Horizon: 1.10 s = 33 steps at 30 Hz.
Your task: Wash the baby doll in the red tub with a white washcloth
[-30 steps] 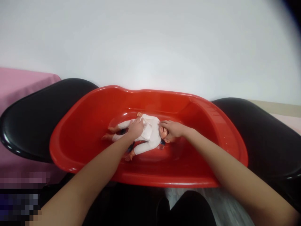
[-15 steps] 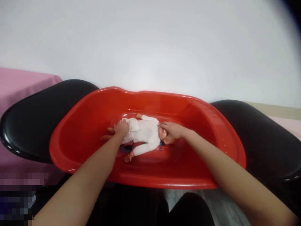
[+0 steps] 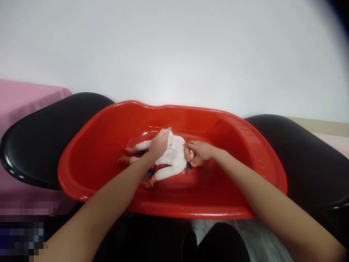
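A baby doll (image 3: 174, 159) with white sleeves and white legs lies on its back in a red baby bathtub (image 3: 261, 160), head to the right and feet to the left. Over the doll's torso is my left hand (image 3: 159, 143), closed on a small white cloth (image 3: 170, 140). My right hand (image 3: 201, 150) is curled over the top of the doll's head, its fingers resting by the face. The doll's far hand is hidden behind my left hand. A dark item under the doll's back shows only in part.
Black rounded seats or tabletops flank the tub, one on the left (image 3: 40, 142) and one on the right (image 3: 308, 163). A pink cloth-covered surface (image 3: 29, 96) stands at far left. Behind the tub rises a white wall (image 3: 174, 51). My dark-clad legs (image 3: 220, 243) are below the near rim.
My left hand has moved right and away from me with the white cloth, from the doll's legs to its torso. The doll's legs now show more. My right hand stays on the head.
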### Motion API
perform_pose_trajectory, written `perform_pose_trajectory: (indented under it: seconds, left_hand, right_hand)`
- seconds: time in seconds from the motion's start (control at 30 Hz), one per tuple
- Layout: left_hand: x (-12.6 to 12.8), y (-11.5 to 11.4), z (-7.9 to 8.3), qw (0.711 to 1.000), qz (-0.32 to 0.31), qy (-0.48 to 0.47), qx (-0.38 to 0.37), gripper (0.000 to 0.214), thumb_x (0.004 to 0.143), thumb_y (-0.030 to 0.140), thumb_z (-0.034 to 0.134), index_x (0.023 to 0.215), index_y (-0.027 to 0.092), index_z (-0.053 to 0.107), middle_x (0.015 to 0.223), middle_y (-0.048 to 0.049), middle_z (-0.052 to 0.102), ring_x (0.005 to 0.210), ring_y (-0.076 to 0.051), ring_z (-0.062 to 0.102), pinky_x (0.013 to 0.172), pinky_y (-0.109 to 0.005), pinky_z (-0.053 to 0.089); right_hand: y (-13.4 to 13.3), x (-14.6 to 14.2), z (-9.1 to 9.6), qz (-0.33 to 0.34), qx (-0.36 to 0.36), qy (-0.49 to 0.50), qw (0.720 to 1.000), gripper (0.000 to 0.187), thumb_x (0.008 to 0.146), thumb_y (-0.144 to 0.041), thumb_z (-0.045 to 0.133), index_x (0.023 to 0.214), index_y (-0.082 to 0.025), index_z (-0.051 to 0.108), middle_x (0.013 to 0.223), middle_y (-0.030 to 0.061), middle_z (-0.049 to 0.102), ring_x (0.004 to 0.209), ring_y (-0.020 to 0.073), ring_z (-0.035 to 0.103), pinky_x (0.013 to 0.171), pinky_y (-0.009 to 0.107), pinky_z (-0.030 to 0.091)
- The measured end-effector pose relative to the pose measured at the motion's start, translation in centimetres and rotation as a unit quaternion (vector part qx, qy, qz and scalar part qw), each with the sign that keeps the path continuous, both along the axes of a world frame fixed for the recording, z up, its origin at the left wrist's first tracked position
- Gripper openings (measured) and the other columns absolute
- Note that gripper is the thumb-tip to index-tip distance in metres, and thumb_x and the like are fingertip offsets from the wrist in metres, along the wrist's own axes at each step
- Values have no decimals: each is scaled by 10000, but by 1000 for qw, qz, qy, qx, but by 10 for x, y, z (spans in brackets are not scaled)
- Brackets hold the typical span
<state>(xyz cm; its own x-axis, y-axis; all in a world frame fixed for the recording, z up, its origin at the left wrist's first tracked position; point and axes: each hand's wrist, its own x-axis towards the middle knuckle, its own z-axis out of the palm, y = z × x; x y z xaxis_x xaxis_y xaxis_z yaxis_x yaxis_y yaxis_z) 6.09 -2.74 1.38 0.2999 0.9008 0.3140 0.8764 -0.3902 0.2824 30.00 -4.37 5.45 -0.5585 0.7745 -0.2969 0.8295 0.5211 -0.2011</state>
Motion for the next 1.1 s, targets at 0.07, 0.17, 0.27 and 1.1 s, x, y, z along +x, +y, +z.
perform_pose_trajectory:
  seconds: [0.07,0.17,0.27,1.1]
  left_hand:
    - [14,-9,-1,997,-76,15,17,516,974,172,255,1488,163,304,1326,-105,532,1180,-208,506,978,-297,407]
    - [26,-18,-12,990,-134,47,18,495,958,218,341,1442,123,383,1356,-122,519,1214,-240,488,1018,-339,378]
    - [24,-18,-28,989,-131,71,5,479,969,295,359,1402,108,440,1404,-138,488,1257,-259,463,1059,-357,341]
    - [-58,25,-65,970,210,84,-92,402,934,172,290,1262,127,516,1158,-169,620,1084,-302,579,1010,-471,350]
  right_hand:
    - [2,1,-3,7,5,6,1000,874,584,-429,749,1379,-222,452,1377,113,489,1215,329,489,950,391,454]
    - [3,3,-7,12,7,13,1000,836,578,-425,756,1344,-234,483,1323,103,525,1177,317,508,940,384,454]
    - [4,5,-9,20,11,17,1000,862,572,-415,756,1361,-225,467,1356,102,500,1188,312,500,961,382,442]
    - [-1,0,0,-6,-6,-5,1000,929,596,-449,728,1435,-225,400,1446,108,432,1253,333,467,992,419,434]
